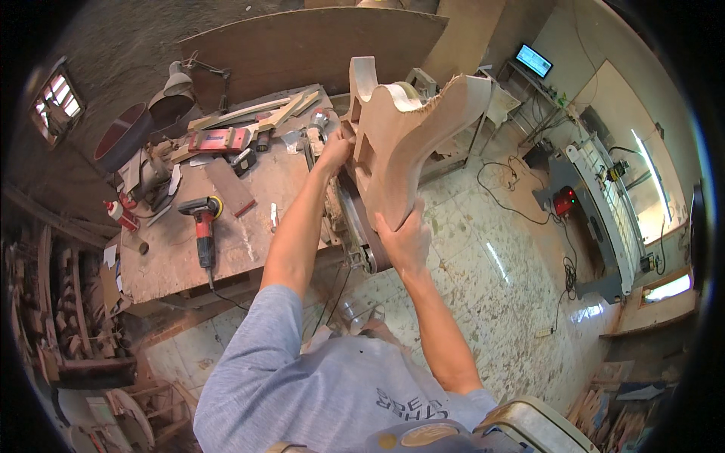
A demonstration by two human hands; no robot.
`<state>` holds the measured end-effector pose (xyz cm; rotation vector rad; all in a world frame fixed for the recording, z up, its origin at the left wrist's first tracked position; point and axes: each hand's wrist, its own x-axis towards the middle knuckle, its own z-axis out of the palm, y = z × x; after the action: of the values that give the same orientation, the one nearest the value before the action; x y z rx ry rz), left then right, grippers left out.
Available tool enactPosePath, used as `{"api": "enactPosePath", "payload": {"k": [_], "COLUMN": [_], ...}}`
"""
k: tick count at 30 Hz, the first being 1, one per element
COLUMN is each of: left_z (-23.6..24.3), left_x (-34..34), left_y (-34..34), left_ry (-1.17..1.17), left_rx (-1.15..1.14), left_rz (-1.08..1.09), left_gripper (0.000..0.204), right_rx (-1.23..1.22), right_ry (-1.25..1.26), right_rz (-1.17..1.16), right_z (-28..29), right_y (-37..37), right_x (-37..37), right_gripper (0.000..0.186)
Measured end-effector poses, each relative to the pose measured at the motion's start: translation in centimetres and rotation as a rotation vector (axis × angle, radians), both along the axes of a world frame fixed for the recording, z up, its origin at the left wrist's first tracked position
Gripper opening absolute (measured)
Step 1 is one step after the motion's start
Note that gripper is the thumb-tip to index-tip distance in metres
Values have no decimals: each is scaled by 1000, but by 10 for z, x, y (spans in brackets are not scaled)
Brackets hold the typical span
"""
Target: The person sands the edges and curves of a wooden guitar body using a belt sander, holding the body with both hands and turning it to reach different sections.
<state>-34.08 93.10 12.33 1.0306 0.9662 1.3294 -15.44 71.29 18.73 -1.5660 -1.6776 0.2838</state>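
Observation:
A bare wooden electric guitar body (396,136) is raised in front of me, tilted, with routed cavities on its left side. My left hand (337,149) grips its edge near the cavities, fingers partly hidden behind the wood. Closed around its lower end is my right hand (408,238), thumb on the near face. Just beneath and left of the body runs a belt sander (362,223) with a brown belt along the bench edge. Whether the wood touches the belt I cannot tell.
The wooden workbench (170,260) on the left carries an angle grinder-shaped power tool (204,230), a red-and-white bottle (121,215), a red box (219,140) and wood strips. A lamp (178,79) stands behind. At right are a grey machine (585,219), a monitor (534,60) and floor cables (570,283).

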Motion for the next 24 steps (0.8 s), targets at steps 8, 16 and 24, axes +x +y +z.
{"api": "enactPosePath", "payload": {"k": [8,16,24], "left_z": [-7,-8,-11], "left_x": [-7,2,2], "left_y": [-2,-7,-17], "left_ry": [-82,-49,29], "left_rx": [-24,14,-29], "left_rz": [-10,-31,-18], "left_gripper": [27,22,17], "right_rx": [12,35,3], "right_ry": [-70,-103,12], "right_rz": [6,-18,39], "right_z": [-3,-3,4], "right_y": [-4,-12,-23], "right_x": [2,5,18], "right_gripper": [62,62,62]}}
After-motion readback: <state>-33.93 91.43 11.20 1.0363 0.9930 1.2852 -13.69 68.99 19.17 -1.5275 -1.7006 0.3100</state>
